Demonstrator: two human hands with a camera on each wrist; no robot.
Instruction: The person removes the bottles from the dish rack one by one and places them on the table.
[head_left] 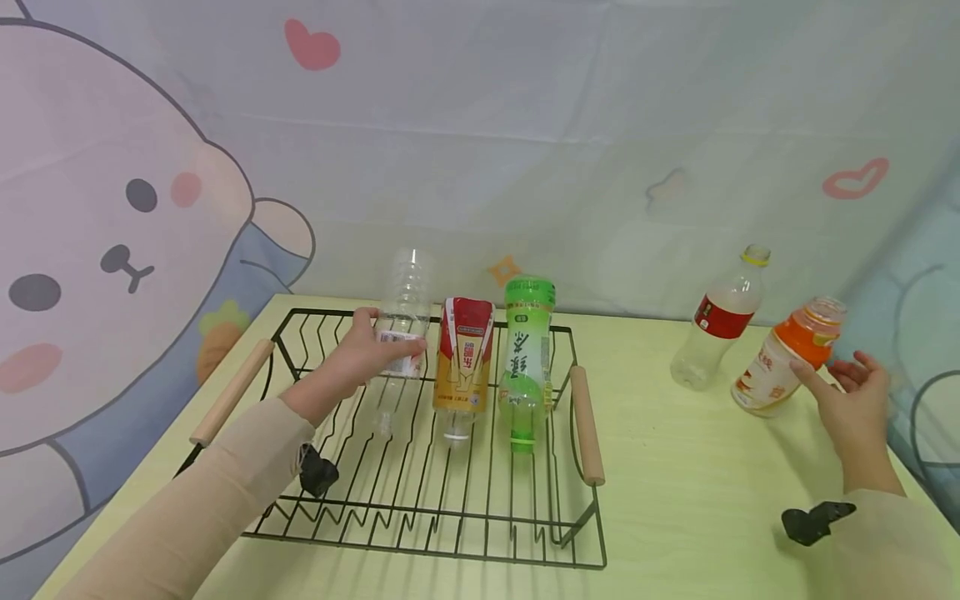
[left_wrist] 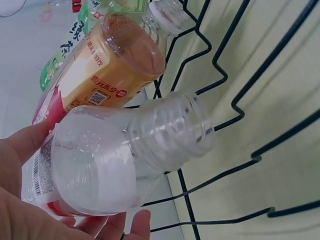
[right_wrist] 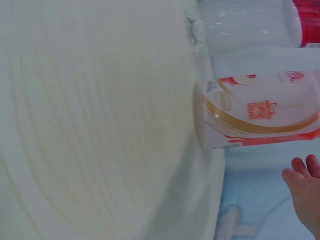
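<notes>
My left hand (head_left: 358,354) grips a clear plastic bottle (head_left: 411,287) around its labelled middle, thumb on one side and fingers on the other. The bottle is upside down over the rack; its uncapped mouth points down at the wires in the left wrist view. Beside it, a red-and-gold drink bottle (head_left: 467,358) and a green tea bottle (head_left: 528,333) stand inverted in the black wire rack (head_left: 431,511). My right hand (head_left: 855,408), fingers spread, is by a white-and-orange bottle (head_left: 776,367) on the table, the thumb overlapping its side in the head view.
A clear bottle with a red label (head_left: 723,315) stands uncapped left of the white-and-orange one. Wooden handles (head_left: 587,425) rise at both rack sides. A cartoon-printed cloth (head_left: 562,167) hangs behind the pale green table (head_left: 652,500).
</notes>
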